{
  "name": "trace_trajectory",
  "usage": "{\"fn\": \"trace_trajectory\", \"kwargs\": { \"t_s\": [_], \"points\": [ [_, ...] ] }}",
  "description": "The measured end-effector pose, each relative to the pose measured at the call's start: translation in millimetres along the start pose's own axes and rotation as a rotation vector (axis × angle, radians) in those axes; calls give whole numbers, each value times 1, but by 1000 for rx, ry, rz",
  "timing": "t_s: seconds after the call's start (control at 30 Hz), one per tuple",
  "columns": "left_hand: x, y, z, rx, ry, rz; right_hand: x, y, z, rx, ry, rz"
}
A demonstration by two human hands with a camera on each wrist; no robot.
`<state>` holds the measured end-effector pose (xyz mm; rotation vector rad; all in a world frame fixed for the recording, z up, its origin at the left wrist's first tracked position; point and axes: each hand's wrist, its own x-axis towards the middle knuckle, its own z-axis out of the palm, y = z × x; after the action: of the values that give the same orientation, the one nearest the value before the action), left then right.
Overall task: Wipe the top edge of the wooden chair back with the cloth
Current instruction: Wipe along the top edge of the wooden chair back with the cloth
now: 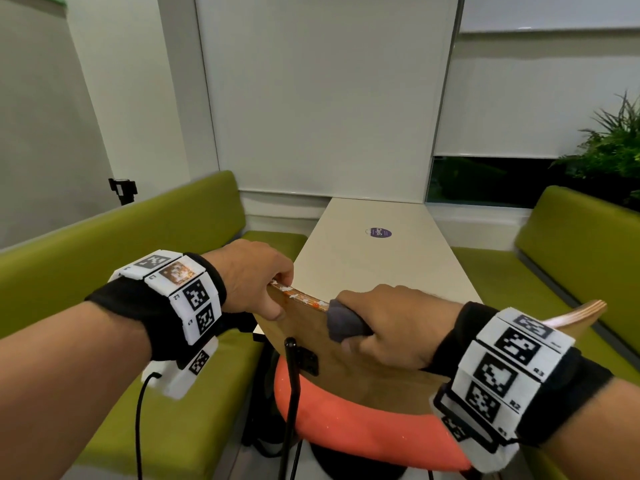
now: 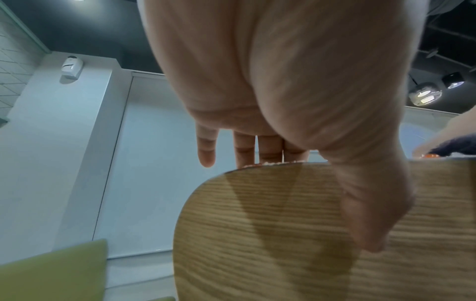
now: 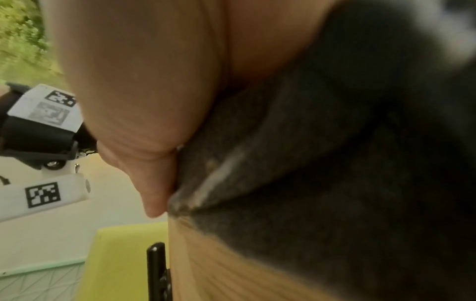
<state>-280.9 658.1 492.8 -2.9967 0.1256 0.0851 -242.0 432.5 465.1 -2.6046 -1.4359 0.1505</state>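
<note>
Now the right hand clasps the grey cloth over the chair back's top edge; the left hand grips that edge beside it.

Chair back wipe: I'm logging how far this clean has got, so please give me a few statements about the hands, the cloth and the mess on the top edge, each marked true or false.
1. The right hand presses a grey cloth over the top edge of the chair back. True.
2. The left hand rests flat on the table. False: it grips the chair back's top edge near its left corner, thumb on the near face.
3. White and orange residue lies on the edge between the two hands. True.
4. The chair seat is green. False: the seat cushion is orange-red; the benches are green.
5. The cloth is at the right end of the edge. False: it is near the middle, and bare wood extends to its right.
</note>
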Motion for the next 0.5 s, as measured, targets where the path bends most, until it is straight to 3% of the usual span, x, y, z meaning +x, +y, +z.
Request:
{"fn": "trace_trajectory", "kwargs": {
  "t_s": [0.37,0.5],
  "points": [
    [1,-4,3,-18,-7,-28,-3,-6,22,-287,260,-23],
    [0,-2,2,-9,-10,-25,-9,-6,26,-178,342,-85]
  ]
}}
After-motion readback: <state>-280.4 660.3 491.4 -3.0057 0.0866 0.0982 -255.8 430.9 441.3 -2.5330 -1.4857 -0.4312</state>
